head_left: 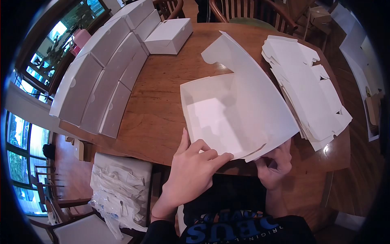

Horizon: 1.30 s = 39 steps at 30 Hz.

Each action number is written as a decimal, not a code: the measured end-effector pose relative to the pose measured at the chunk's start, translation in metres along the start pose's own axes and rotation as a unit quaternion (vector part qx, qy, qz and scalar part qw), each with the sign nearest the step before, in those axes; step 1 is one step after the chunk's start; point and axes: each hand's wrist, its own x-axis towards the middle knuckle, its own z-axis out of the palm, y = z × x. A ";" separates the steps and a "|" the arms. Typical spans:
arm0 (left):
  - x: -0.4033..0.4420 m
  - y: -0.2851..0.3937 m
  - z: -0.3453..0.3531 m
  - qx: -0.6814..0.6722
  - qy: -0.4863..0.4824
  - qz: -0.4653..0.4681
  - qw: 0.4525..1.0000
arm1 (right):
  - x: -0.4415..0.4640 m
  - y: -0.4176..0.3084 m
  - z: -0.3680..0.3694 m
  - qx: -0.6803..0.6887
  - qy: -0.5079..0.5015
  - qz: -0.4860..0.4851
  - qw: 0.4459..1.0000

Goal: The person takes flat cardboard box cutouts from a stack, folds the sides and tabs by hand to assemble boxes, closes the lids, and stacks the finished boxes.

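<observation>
A partly folded white cardboard box (209, 118) sits on the wooden table in front of me. Its lid panel (260, 101) stands raised on the right side. My left hand (193, 171) grips the near left wall, with some fingers curled over the rim and the thumb along the near edge. At the near right corner, my right hand (276, 164) is closed on the cardboard below the lid panel. The lid covers part of its fingertips.
Finished white boxes (101, 73) stand stacked along the table's left side, with another closed box (170, 35) at the back. Flat unfolded box blanks (306, 89) lie piled on the right. Crumpled plastic wrapping (118, 191) rests on a seat at lower left. Chairs (254, 14) stand behind the wooden table (162, 89).
</observation>
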 end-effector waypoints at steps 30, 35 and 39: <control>0.006 -0.001 0.002 -0.026 0.033 0.019 0.999 | 0.006 -0.020 0.009 -0.108 -0.076 -0.074 0.988; 0.007 -0.002 0.002 -0.038 0.046 0.014 0.998 | 0.004 -0.025 0.015 -0.133 -0.078 -0.074 0.985; 0.009 -0.006 0.005 -0.084 0.077 -0.001 0.994 | -0.003 -0.017 0.018 -0.152 -0.034 -0.097 0.983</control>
